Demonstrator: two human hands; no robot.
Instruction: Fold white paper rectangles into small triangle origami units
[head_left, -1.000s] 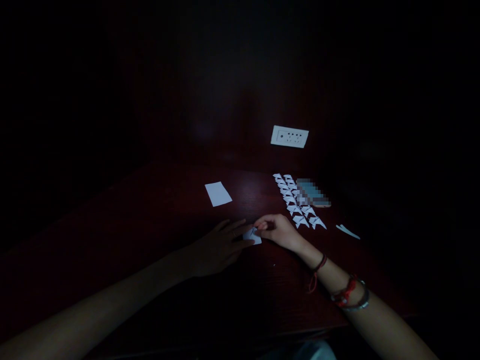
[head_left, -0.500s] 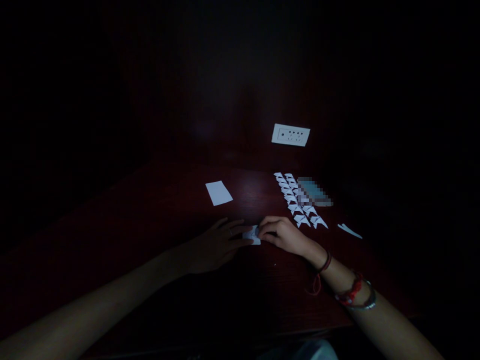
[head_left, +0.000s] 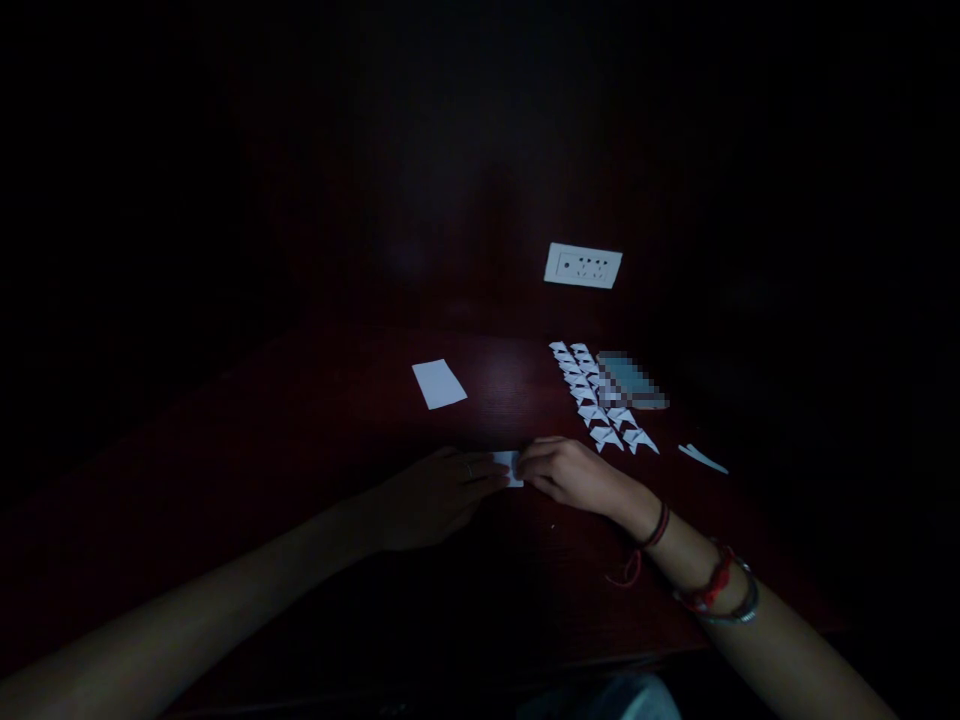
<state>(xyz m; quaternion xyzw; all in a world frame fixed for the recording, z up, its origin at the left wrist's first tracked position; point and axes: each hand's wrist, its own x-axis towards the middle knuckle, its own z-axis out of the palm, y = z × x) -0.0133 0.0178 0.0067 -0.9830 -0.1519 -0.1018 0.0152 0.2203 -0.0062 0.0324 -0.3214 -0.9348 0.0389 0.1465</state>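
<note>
A small piece of folded white paper (head_left: 507, 459) lies on the dark red table between my hands, partly hidden by the fingers. My left hand (head_left: 442, 497) grips its left side, with fingers close together and a ring on one of them. From the right, the bent fingers of my right hand (head_left: 574, 475) are closed on the paper's other side. Beyond the right hand, several folded white paper figures (head_left: 605, 437) stand in two rows. Farther back on the left lies a flat white paper sheet (head_left: 439, 384).
A blurred-out bluish flat item (head_left: 637, 383) lies right of the paper figures. Thin white paper strips (head_left: 703, 459) rest farther right. A white wall socket (head_left: 583, 266) sits above the dark red table (head_left: 330, 400). The surroundings are very dark.
My left fingers, spread apart before, have drawn together on the small paper. The right hand stays at its right side with little movement. The view has shifted slightly.
</note>
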